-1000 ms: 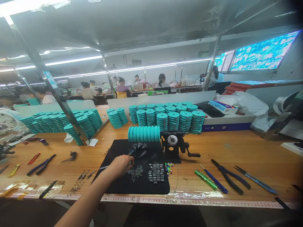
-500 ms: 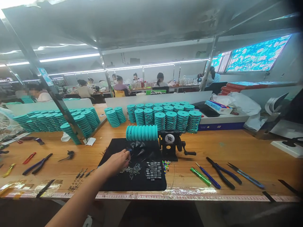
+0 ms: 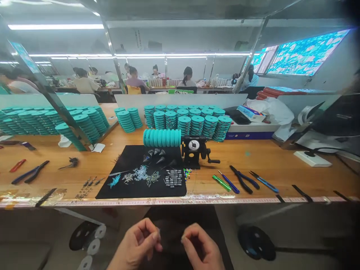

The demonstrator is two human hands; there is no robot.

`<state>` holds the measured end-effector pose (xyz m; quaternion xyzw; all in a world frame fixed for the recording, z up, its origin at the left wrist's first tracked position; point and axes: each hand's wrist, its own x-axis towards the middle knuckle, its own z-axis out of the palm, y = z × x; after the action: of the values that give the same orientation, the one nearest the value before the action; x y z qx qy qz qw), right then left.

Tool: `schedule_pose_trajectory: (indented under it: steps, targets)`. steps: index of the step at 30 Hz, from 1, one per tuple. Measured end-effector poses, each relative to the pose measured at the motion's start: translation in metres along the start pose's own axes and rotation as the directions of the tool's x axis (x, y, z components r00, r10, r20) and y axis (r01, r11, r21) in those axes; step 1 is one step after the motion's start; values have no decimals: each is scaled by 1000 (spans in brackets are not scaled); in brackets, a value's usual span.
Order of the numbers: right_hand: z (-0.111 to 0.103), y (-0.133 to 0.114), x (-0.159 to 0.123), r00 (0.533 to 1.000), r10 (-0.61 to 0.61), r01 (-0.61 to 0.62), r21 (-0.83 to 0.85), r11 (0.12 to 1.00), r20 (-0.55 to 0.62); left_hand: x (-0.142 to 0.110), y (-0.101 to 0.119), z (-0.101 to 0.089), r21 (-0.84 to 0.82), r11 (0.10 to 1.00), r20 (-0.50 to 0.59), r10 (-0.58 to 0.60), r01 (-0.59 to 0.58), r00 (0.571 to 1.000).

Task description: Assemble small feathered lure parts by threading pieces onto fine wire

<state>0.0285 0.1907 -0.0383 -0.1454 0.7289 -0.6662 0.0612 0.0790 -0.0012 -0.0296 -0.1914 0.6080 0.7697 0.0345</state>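
Note:
My left hand [image 3: 137, 243] and my right hand [image 3: 200, 248] hang close together below the bench edge, fingertips pinched. Each pinch seems to hold something tiny and thin, too small to identify. Both hands are apart from the black mat [image 3: 140, 189], which carries small metal parts [image 3: 140, 176], a blue tuft [image 3: 114, 180] and rows of dark sleeves [image 3: 173, 178]. Behind the mat, a teal spool stack [image 3: 162, 137] sits on a hand-cranked winder with a dial [image 3: 194, 149].
Many stacks of teal spools [image 3: 182, 122] stand behind the mat. Pliers [image 3: 242, 179] and screwdrivers [image 3: 229, 183] lie to the right, with more pliers [image 3: 30, 171] at left. Coloured beads [image 3: 187, 173] sit beside the mat. Co-workers sit at benches beyond a partition.
The hand that reached over the mat has drawn back past the bench edge, and both hands now show near me. The view has tilted, putting the bench higher in the picture.

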Motion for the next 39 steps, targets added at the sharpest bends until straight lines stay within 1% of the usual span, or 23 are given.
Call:
schedule_pose_trajectory:
  steps: [1, 3, 5, 8, 11, 14, 17, 19, 21, 23, 25, 27, 29, 30, 31, 33, 36, 38, 39]
  targets:
    - [1, -5, 1, 997, -73, 73, -3, 997, 33, -3, -8, 11, -57, 998, -1, -42, 42, 999]
    - [2, -13, 2, 983, -159, 160, -7, 987, 91, -7, -17, 26, -145, 986, -14, -87, 84, 996]
    - [3, -17, 2, 972, -208, 211, -17, 977, 110, -7, -20, 32, -200, 976, -10, -94, 90, 995]
    - [3, -18, 0, 963, -254, 259, -56, 964, 93, -5, -20, 33, -162, 982, 71, -90, 100, 993]
    - [0, -18, -1, 965, -245, 255, -114, 960, 95, -4, -21, 35, -105, 990, 113, -82, 94, 990]
    - [-3, -18, -1, 978, -193, 203, -138, 969, 84, -5, -22, 40, -88, 993, 118, -70, 81, 990]
    - [-5, -14, -3, 982, -137, 156, -150, 976, 128, -7, -21, 45, -84, 994, 119, -55, 65, 991]
    - [-6, -11, -5, 980, -130, 151, -143, 978, 148, -7, -19, 48, -83, 995, 130, -48, 59, 990]
    - [-7, -8, -7, 983, -129, 144, -112, 983, 131, -9, -15, 50, -86, 994, 146, -53, 66, 988]
    - [-7, -6, -8, 991, -104, 109, -64, 992, 80, -12, -11, 51, -88, 994, 141, -49, 62, 989]
    - [-7, -5, -8, 999, -25, 25, 10, 1000, 21, -16, -9, 53, -53, 999, 106, -7, 12, 994]
    - [-5, -6, -8, 995, 103, -103, 130, 986, 7, -20, -11, 55, 22, 994, 31, 104, -104, 994]
    - [-1, -6, -7, 978, 206, -209, 267, 941, 41, -22, -14, 58, 113, 962, -40, 255, -249, 966]
    - [2, -5, -7, 971, 229, -237, 323, 916, 63, -23, -16, 59, 154, 937, -60, 325, -313, 944]
    - [5, -5, -7, 969, 234, -247, 366, 897, 78, -22, -18, 59, 189, 911, -66, 384, -367, 921]
    - [11, -3, -8, 971, 224, -238, 408, 882, 82, -20, -20, 59, 244, 862, -28, 464, -444, 885]
    - [17, -3, -9, 979, 194, -204, 399, 894, 68, -18, -20, 57, 248, 823, 25, 523, -512, 852]
    - [17, -4, -10, 982, 174, -186, 367, 911, 66, -17, -21, 56, 183, 837, -14, 527, -516, 850]
    - [17, -5, -10, 983, 168, -182, 352, 918, 72, -17, -21, 56, 128, 857, -51, 508, -499, 860]
